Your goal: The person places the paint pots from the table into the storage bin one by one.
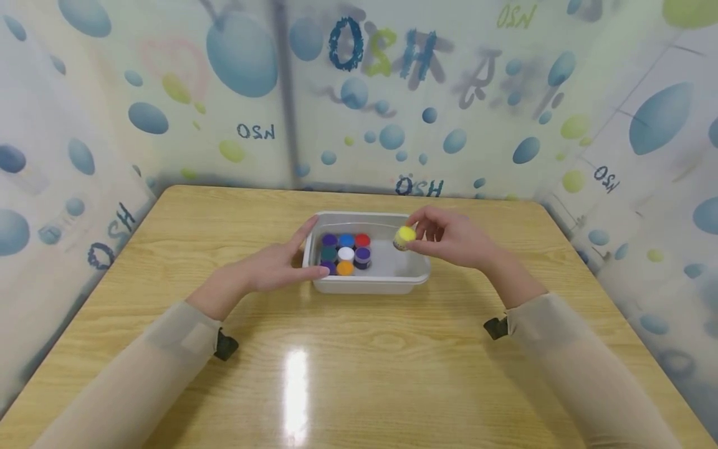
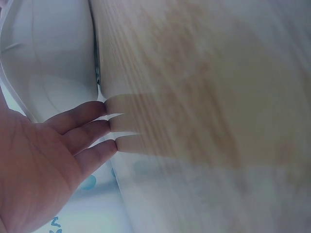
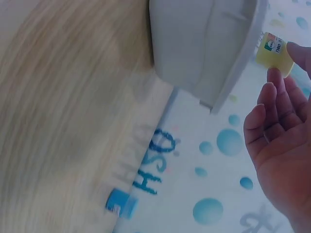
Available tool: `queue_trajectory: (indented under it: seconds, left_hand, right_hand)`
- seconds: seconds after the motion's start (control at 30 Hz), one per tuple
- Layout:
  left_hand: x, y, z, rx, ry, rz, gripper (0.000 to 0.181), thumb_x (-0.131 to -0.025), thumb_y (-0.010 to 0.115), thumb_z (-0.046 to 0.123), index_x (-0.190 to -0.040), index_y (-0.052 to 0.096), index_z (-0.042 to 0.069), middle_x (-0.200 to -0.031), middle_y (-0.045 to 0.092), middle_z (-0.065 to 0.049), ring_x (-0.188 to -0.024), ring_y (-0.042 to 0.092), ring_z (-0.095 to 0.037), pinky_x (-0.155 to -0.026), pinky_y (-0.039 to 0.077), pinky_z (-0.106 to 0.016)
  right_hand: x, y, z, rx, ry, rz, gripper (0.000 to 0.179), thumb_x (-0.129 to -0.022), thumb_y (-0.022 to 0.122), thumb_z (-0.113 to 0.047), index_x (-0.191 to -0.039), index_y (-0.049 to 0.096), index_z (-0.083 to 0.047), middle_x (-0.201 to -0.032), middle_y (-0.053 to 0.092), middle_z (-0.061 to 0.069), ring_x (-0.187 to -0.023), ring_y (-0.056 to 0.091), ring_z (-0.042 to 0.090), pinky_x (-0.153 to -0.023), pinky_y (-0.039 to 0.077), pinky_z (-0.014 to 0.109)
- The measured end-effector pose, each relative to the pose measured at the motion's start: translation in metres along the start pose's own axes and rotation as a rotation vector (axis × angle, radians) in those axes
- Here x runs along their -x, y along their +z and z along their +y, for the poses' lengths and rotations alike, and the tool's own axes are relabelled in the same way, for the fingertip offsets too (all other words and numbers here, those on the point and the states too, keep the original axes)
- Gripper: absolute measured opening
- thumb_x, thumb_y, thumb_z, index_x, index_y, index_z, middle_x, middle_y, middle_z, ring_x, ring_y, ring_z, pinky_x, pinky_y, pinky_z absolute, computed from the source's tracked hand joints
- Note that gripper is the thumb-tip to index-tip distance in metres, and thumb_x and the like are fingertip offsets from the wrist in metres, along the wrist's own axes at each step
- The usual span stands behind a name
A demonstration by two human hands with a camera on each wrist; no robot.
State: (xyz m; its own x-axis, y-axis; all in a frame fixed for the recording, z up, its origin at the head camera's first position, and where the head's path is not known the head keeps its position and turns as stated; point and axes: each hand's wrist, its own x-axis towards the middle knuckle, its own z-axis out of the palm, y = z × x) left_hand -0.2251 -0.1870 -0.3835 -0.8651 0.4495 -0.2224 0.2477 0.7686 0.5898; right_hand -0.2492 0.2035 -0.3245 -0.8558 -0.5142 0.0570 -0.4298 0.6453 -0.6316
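Note:
A light grey plastic tub (image 1: 387, 281) stands on the table. Packed into its left half are several small jars (image 1: 346, 254) with purple, blue, red, green, white and orange lids. My left hand (image 1: 272, 265) spans the tub's left end, thumb stretched over the near rim and index finger along the far corner; its other fingers (image 2: 90, 133) extend straight beside the tub wall. Above the tub's right end, my right hand (image 1: 454, 238) pinches a yellow-lidded paint jar (image 1: 405, 237) between thumb and fingertips. The right wrist view shows that jar's printed label.
A blue jar (image 3: 121, 204) lies in the right wrist view, on the wooden table (image 1: 359, 349) beyond the tub. Patterned curtains (image 1: 359, 149) with blue and green dots enclose the table at the back and sides. Light reflects off the near tabletop.

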Motion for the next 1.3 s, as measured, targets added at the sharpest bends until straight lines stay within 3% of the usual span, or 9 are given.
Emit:
queue_trajectory:
  seconds: [0.37, 0.7, 1.03, 1.3]
  left_hand:
    - [0.001, -0.001, 0.002, 0.008, 0.009, 0.0, 0.119, -0.095, 0.058, 0.086, -0.173, -0.021, 0.044, -0.17, 0.044, -0.03, -0.151, 0.049, -0.058, -0.124, 0.037, -0.075]
    - [0.001, -0.001, 0.002, 0.004, -0.011, -0.014, 0.117, -0.097, 0.059, 0.083, -0.172, -0.021, 0.044, -0.172, 0.042, -0.028, -0.153, 0.048, -0.055, -0.125, 0.037, -0.073]
    - [0.002, -0.001, 0.005, 0.007, -0.016, 0.003, 0.115, -0.098, 0.06, 0.081, -0.173, -0.02, 0.044, -0.173, 0.038, -0.03, -0.151, 0.05, -0.057, -0.123, 0.038, -0.075]
    - [0.002, -0.001, 0.006, 0.011, -0.019, -0.005, 0.117, -0.097, 0.061, 0.081, -0.173, -0.019, 0.043, -0.174, 0.037, -0.031, -0.152, 0.049, -0.057, -0.124, 0.038, -0.074]
  right_hand:
    - [-0.024, 0.037, -0.015, -0.038, -0.08, -0.092, 0.03, -0.097, 0.085, -0.02, -0.125, 0.074, -0.016, -0.096, 0.071, 0.001, -0.086, 0.063, 0.021, -0.077, 0.054, 0.032]
    - [-0.04, 0.057, -0.01, -0.072, -0.153, -0.156, 0.025, -0.099, 0.083, -0.02, -0.123, 0.075, -0.016, -0.095, 0.071, 0.0, -0.081, 0.061, 0.02, -0.074, 0.053, 0.032]
    - [-0.038, 0.062, -0.014, 0.036, -0.093, -0.186, 0.029, -0.096, 0.086, -0.039, -0.119, 0.074, -0.027, -0.092, 0.072, -0.008, -0.083, 0.064, 0.018, -0.076, 0.055, 0.035]
    - [-0.039, 0.065, -0.013, 0.097, -0.045, -0.229, 0.026, -0.098, 0.083, -0.035, -0.121, 0.073, -0.029, -0.094, 0.076, -0.01, -0.087, 0.068, 0.014, -0.085, 0.059, 0.035]
